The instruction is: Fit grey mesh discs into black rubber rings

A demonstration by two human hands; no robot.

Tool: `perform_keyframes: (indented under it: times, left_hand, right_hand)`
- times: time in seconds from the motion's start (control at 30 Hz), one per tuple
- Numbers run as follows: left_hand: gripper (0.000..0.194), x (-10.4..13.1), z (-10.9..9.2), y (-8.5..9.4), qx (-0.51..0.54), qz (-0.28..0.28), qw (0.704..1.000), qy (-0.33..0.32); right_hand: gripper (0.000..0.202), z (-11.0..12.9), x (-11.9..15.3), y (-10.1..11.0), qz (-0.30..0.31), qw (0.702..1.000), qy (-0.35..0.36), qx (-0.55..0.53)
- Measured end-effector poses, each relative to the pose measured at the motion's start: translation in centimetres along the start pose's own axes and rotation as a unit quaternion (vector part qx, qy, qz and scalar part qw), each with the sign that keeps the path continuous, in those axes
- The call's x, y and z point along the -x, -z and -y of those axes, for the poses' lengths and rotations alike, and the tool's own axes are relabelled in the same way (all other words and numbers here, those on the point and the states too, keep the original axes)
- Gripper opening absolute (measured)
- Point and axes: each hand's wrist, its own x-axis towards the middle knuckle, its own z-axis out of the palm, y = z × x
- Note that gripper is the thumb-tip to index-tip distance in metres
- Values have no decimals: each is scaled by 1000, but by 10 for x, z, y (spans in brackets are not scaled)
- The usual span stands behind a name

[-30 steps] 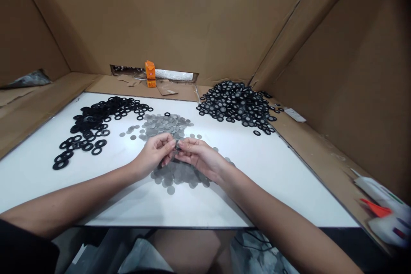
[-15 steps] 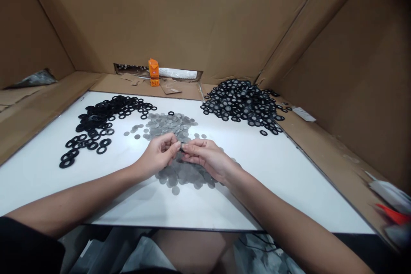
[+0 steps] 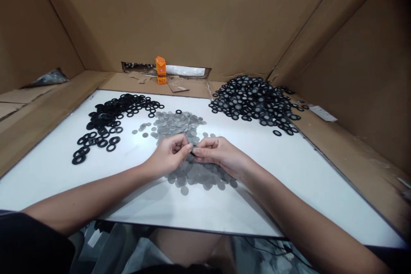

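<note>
My left hand (image 3: 173,154) and my right hand (image 3: 223,154) meet fingertip to fingertip at the middle of the white table. Both are pinched closed on one small black ring (image 3: 194,149), mostly hidden by the fingers; whether a disc sits in it I cannot tell. Under and beyond the hands spreads a pile of thin grey discs (image 3: 176,124). One loose black ring (image 3: 178,111) lies at the far edge of that pile. Off to the left is a heap of open black rings (image 3: 111,111). A larger heap of black rings with grey centres (image 3: 253,100) lies at the back right.
Cardboard walls (image 3: 192,17) enclose the white table (image 3: 144,201) at the back and sides. Behind its far edge, an orange box (image 3: 161,67) stands by a slot in the cardboard. A white label (image 3: 323,113) lies on the right cardboard ledge.
The view has swung slightly left, so everything appears farther right. Both hands keep their pinch on the ring over the discs, with only a slight shift of the fingers.
</note>
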Motion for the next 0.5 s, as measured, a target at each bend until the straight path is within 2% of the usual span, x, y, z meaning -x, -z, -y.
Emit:
perform_keyframes:
  times: [0.23, 0.4, 0.5]
  left_hand:
    - [28, -1, 4, -1, -58, -19, 997, -42]
    - [28, -1, 8, -2, -69, -77, 992, -74]
    - [31, 0, 9, -2, -33, -68, 996, -54]
  right_hand:
    - [24, 0, 2, 0, -10, 994, 57, 96]
    - [22, -1, 2, -9, -17, 997, 78, 21]
    - [22, 0, 4, -15, -27, 996, 81, -18]
